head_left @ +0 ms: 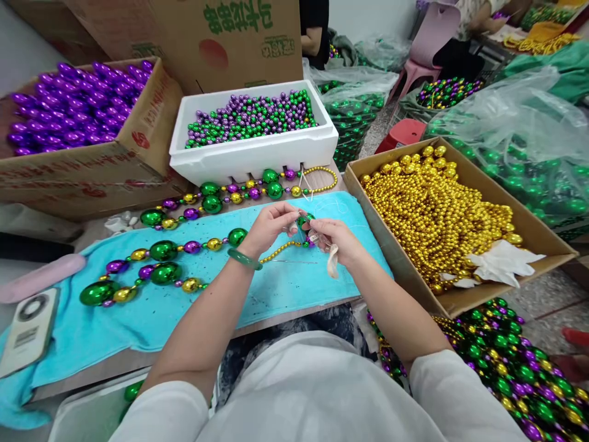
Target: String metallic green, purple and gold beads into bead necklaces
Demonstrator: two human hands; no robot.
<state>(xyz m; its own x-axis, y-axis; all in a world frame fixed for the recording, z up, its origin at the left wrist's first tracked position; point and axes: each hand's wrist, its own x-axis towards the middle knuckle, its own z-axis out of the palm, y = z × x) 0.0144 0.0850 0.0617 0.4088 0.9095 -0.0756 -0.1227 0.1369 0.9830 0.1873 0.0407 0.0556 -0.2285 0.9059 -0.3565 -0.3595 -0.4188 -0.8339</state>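
My left hand (271, 226), with a green bangle (243, 259) on its wrist, pinches the end of a bead strand (165, 270) beside a green bead (304, 220). My right hand (335, 238) is closed too, fingertips meeting the left hand's at that bead, with a pale bandage strip hanging from one finger. The strand of big green, gold and purple beads trails left across a turquoise towel (151, 319). A thin needle (294, 262) lies on the towel below my hands.
A second finished strand (230, 195) lies behind. A white foam box (253, 132) holds small green and purple beads, a cardboard box (442, 215) gold beads with a white cloth, another box (73, 104) purple beads. A device (27, 328) lies left. People sit at the back.
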